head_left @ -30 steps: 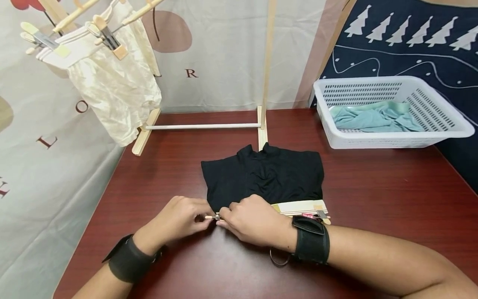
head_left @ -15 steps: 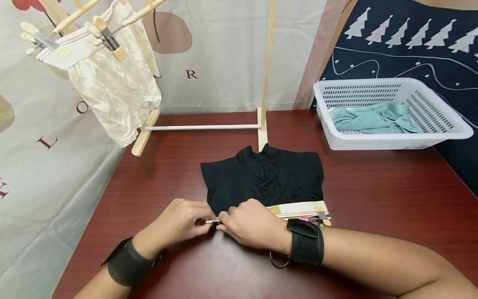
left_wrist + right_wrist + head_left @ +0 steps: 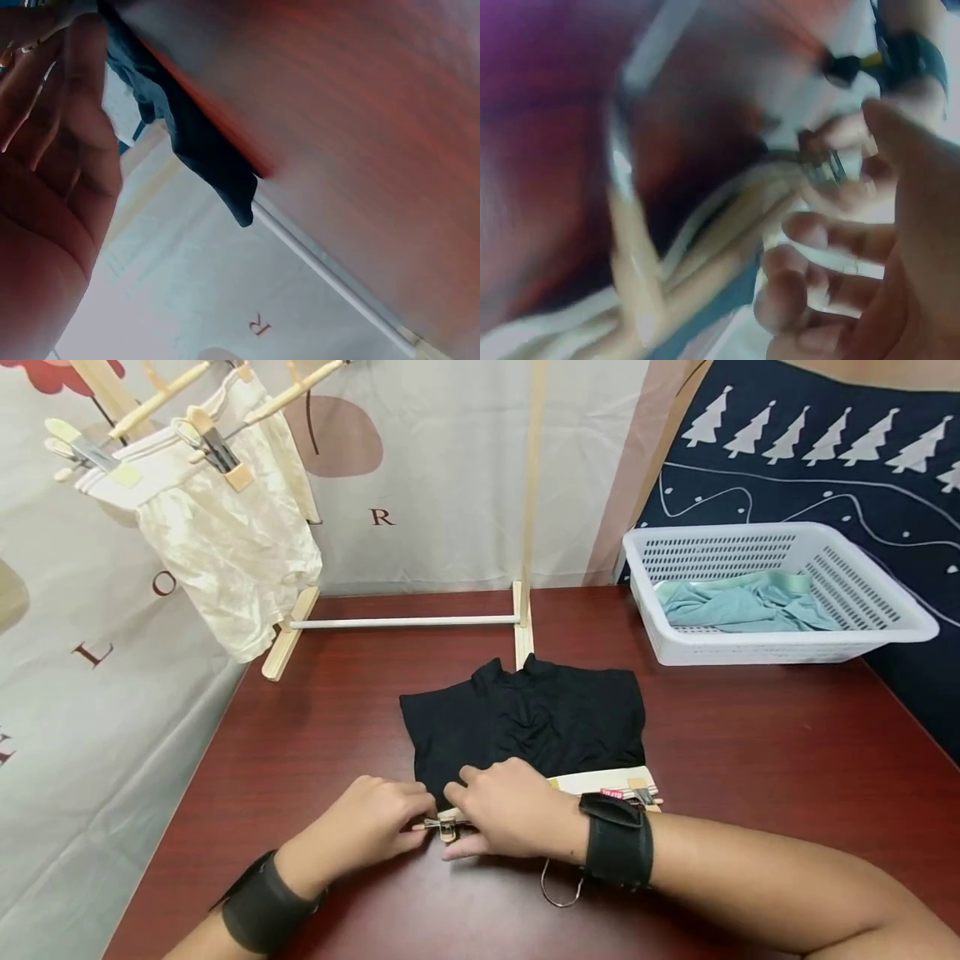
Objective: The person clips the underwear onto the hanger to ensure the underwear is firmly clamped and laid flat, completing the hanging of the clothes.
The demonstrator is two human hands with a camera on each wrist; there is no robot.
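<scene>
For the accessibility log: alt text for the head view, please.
Both hands, left and right, pinch a clip at the near edge of black shorts on a table. A basket sits far right.

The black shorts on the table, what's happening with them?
A person has the black shorts lying flat on the red-brown table, with a wooden clip hanger at the waistband. Both hands meet at the hanger's left clip: the left hand pinches it while the right hand rests over the waistband beside it. Cream shorts hang on the rack behind, and a white basket holds a teal garment.
</scene>
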